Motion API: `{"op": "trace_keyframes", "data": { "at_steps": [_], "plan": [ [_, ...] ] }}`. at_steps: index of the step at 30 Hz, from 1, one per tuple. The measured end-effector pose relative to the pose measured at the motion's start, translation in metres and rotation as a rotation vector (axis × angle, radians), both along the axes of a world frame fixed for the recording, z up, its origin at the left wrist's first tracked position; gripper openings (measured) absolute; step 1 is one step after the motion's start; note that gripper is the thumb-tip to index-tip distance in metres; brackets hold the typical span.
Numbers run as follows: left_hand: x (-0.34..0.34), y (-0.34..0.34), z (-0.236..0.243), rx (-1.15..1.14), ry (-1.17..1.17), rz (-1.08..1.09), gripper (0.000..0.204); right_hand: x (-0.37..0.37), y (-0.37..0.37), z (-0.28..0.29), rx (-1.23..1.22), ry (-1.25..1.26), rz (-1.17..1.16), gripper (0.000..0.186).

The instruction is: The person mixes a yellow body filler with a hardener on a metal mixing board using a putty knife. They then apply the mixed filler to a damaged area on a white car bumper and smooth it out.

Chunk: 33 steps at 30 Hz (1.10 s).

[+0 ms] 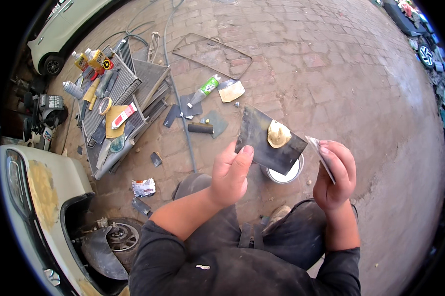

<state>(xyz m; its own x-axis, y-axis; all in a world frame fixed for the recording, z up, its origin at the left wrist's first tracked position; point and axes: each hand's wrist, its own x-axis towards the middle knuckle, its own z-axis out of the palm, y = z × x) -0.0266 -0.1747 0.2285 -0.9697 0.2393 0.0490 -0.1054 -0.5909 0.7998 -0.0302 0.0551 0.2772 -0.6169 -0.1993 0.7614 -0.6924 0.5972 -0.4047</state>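
Note:
My left hand (232, 172) grips a dark, flat rectangular board (262, 140) at its near left corner, thumb on top. On the board sits a rounded lump of cream-coloured putty (279, 134). Close to the board's right corner, my right hand (335, 175) pinches a thin putty spreader (322, 159), seen nearly edge-on with pale smears on it. The spreader is apart from the putty lump. Below the board stands a round tub (294, 173) with white inside, partly covered by the board.
Left of me, stacked radiators (142, 81) carry spray cans, a tape roll (105, 105) and a red-and-white tube (124, 115). A green-labelled bottle (204, 91), sandpaper pieces (214, 124) and a hose (183, 126) lie on the brick ground. A car fender (49, 182) with filler patches stands at lower left.

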Motion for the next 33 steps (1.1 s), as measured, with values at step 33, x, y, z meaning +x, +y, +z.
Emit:
{"op": "trace_keyframes", "data": {
  "at_steps": [33],
  "plan": [
    [0.007,0.011,0.016,-0.541,0.208,0.322,0.021,0.004,-0.031,-0.007,0.145,-0.125,0.157,0.042]
  ]
}}
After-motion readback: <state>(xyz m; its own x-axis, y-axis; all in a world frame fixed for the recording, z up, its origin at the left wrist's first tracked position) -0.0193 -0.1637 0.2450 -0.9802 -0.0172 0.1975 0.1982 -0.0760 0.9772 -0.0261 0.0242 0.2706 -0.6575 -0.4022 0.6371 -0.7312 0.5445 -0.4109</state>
